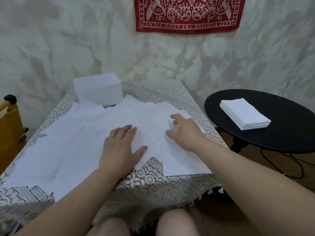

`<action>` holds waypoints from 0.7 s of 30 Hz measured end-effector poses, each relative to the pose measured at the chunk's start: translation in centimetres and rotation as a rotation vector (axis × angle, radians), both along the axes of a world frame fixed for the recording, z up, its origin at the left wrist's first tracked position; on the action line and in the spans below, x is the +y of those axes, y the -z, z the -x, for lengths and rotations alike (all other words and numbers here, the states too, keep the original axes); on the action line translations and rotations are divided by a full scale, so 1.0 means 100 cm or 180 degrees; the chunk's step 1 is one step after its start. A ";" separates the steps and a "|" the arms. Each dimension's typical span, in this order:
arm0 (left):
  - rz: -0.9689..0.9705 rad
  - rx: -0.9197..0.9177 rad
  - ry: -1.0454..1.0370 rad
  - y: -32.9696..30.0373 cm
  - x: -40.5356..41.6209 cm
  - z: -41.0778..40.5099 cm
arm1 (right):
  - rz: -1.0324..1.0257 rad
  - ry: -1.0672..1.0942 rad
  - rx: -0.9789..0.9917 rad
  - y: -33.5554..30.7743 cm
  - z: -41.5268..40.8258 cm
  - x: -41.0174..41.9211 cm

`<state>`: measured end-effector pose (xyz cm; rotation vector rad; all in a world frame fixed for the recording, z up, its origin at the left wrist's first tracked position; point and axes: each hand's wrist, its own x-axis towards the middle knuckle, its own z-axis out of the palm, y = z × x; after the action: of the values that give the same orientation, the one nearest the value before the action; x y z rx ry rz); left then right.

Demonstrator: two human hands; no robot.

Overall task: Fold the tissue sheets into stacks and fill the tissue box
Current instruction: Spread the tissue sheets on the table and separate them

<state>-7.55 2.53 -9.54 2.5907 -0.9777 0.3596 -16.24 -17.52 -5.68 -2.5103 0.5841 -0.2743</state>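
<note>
Left hand [121,144] flat, fingers straight, pins tissue sheets [68,142] against sliding; right hand [185,132] pinches sheet edge, likely for fold; tissue box [98,90] awaits behind.

Lace-covered table [153,181], loose tissue sheets [64,150] spread across it, white tissue box [98,89] at far-left corner

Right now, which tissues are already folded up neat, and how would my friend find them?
Find the round black side table to the right of the lace-covered table. The neat stack of folded tissues lies on it, alone. Unlike the loose tissue sheets spread flat under both hands, it is squared up and thick.
</note>
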 end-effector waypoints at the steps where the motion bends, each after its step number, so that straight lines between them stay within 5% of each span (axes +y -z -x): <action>1: 0.0010 0.0008 0.0008 0.000 0.000 0.000 | -0.0029 0.0008 0.0008 0.003 -0.004 0.000; 11: 0.0117 -0.0154 0.0188 0.001 0.001 -0.001 | -0.0085 -0.0170 -0.0555 0.001 -0.005 0.000; 16: 0.0127 -0.0144 0.0275 -0.001 0.002 0.002 | -0.1111 0.0135 -0.0797 -0.004 -0.006 0.008; 19: 0.0621 -0.0192 0.0329 -0.003 0.004 0.002 | -0.1448 0.0472 -0.1369 -0.016 -0.004 0.018; 21: 0.1166 -0.0126 0.0169 -0.007 0.010 0.000 | -0.1656 0.0064 -0.1358 -0.027 -0.001 0.032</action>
<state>-7.55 3.50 -8.86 2.2312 -0.8962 0.5244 -16.11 -14.27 -3.00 -1.8722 0.4355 -0.5675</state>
